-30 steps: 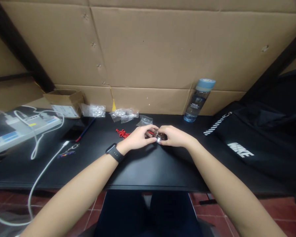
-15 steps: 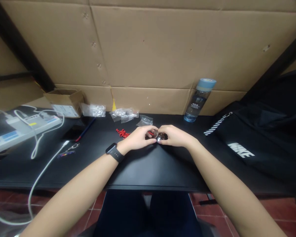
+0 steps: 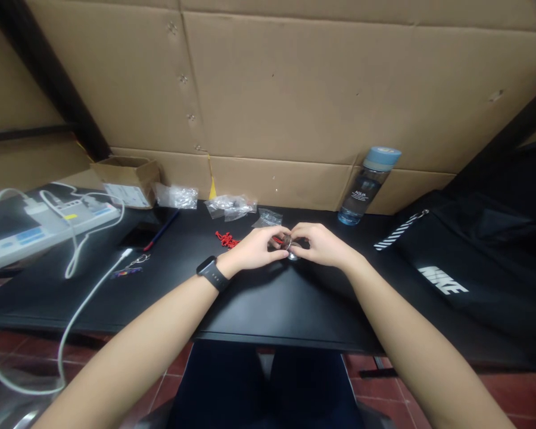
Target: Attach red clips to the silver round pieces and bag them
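My left hand (image 3: 259,248), with a black watch on the wrist, curls its thumb and fingers round a small shiny round thing (image 3: 286,242) with some red on it. My right hand (image 3: 322,245) meets it from the other side, fingertips pinched on the same thing. A silvery piece (image 3: 293,256) shows just below the fingertips; the fingers hide too much to tell its kind. Beside my left hand, partly behind it, a red knotted cord (image 3: 226,239) lies on the black table (image 3: 277,304).
Clear plastic bags (image 3: 232,206) and an opened cardboard box (image 3: 131,182) stand along the cardboard wall. At the left are a white power strip (image 3: 49,229) with cables, a phone (image 3: 138,236), a pen (image 3: 161,231) and a keyring (image 3: 131,268). A water bottle (image 3: 364,187) and black bag (image 3: 446,250) are right.
The view has shifted slightly, so most things sit a little further right. My fingers have moved a little on the shiny thing, and the silvery piece now shows lower, beneath my fingertips.
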`<state>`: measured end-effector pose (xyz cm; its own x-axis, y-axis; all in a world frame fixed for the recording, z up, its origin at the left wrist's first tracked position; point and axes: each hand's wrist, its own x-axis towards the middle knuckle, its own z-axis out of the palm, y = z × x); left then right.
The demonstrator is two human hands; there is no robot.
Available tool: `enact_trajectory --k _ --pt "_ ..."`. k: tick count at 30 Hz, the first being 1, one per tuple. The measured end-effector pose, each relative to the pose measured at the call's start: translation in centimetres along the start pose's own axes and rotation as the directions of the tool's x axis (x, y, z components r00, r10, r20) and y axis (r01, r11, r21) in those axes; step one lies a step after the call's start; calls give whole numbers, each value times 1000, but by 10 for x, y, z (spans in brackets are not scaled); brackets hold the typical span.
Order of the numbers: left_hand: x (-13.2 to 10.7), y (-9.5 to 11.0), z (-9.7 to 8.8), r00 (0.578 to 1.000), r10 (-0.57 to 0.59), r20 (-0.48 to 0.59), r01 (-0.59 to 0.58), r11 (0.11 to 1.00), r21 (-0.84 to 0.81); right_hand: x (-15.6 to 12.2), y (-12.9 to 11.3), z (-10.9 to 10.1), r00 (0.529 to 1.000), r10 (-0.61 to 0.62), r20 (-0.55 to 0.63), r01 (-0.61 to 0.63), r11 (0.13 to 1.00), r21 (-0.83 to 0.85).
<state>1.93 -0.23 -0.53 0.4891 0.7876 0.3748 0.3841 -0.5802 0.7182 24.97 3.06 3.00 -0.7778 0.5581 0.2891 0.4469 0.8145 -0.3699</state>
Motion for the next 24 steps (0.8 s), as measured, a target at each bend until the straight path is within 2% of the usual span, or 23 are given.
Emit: enact_trajectory --k 3,5,9,11,14,19,24 --pt "1 -1 1 1000 -20 -10 20 999 -36 0 -1 0 997 -22 -69 23 1000 12" --pt "2 -3 2 998 -68 -9 66 989 -133 1 -1 0 993 -41 -111 43 999 15" --pt "4 -6 4 981 -191 21 180 874 -451 2 -2 -2 976 -68 -206 73 997 16" --pt "5 -6 5 975 -221 28 202 823 -532 2 -3 -4 966 -66 -252 74 997 20" --pt "5 -3 4 972 -232 48 217 790 -574 2 -6 -5 958 -67 -280 79 996 33" --pt "5 1 5 970 -239 49 220 770 -599 2 -7 -3 964 -77 -253 94 994 54" --pt "5 2 6 960 -278 39 224 673 -705 3 -6 3 958 -78 -275 105 991 86"
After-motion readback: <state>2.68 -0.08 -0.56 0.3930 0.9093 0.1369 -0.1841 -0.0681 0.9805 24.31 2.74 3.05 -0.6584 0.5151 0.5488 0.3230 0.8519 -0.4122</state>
